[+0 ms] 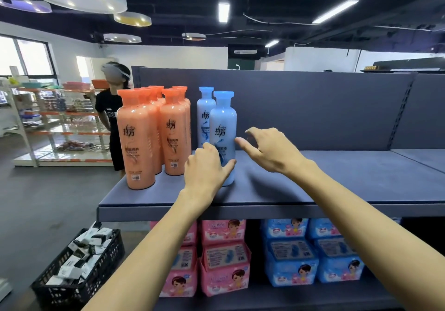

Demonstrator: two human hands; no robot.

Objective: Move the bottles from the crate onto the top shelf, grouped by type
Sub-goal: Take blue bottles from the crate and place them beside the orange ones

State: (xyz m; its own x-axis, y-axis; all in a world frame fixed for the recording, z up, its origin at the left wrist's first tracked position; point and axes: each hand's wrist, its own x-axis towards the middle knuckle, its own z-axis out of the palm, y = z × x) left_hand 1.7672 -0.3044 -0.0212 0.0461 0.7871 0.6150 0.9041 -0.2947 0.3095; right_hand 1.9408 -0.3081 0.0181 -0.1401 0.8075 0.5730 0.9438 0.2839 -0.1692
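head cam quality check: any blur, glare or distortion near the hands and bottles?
Head view: right hand motion-blurred at the fingers beside the front blue bottle; left hand on that bottle sharp; wide-angle stretches the forearms; soft arm shadows on the top shelf; window at left blown out.

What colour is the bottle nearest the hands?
The bottle is pale blue, cap included; the head view shows it.

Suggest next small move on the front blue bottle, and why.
Probably let go: the front blue bottle already stands upright on the top shelf in front of the rear blue bottle, apart from the orange bottles. The left hand grips it low; the right hand is open beside it.
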